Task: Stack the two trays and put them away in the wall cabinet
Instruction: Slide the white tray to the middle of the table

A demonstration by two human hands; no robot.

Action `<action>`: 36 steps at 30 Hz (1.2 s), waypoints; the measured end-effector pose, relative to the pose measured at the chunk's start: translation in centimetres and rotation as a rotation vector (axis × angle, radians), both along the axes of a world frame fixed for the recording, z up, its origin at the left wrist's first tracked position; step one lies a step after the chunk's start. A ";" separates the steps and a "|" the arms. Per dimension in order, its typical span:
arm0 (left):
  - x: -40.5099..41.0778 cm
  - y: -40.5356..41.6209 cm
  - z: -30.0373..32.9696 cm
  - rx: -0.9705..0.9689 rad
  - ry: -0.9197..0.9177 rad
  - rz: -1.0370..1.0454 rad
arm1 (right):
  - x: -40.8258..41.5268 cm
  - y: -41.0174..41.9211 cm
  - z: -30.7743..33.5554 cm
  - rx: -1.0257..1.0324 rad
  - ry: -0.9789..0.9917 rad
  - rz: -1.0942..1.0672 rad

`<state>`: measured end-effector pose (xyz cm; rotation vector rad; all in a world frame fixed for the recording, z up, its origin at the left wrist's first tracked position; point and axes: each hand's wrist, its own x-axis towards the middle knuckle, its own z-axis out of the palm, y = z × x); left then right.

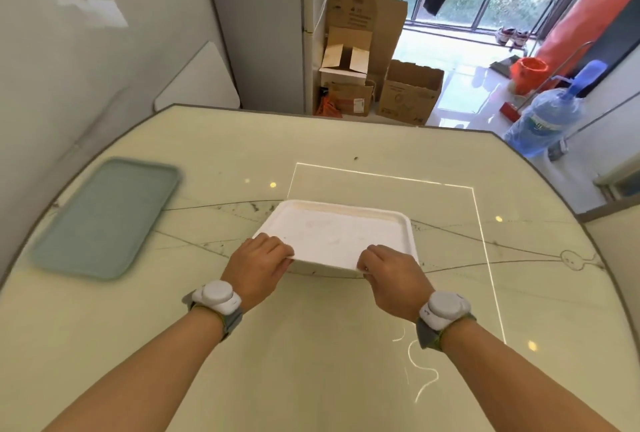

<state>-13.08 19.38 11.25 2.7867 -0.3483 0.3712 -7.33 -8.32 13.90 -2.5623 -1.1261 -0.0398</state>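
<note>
White tray (337, 236) is gripped at its near edge by both hands; near edge is raised off the surface (346, 345), far edge appears lower, so the tray is tilted. Left hand (258, 267) is clamped on the near left corner, fingers (282, 251) curled over the rim. Right hand (389, 274) is clamped on the near right corner, fingers likewise closed over the rim. Green tray (105, 218) is lying flat on the surface, well apart to the left, untouched. A white band device is worn on each wrist. Cardboard boxes (374, 85) and a water bottle (547, 116) are seen on the floor beyond the surface.
</note>
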 end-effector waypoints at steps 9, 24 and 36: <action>-7.5 2.2 -4.4 -0.035 0.278 0.046 | -5.9 2.0 -4.2 -0.211 0.204 -0.159; -5.7 -1.2 -7.8 0.147 0.578 0.255 | -3.0 -2.3 -8.4 -0.445 0.503 -0.202; -11.8 6.4 -1.9 -0.222 0.520 0.622 | -2.1 8.6 -6.5 -0.282 0.481 0.017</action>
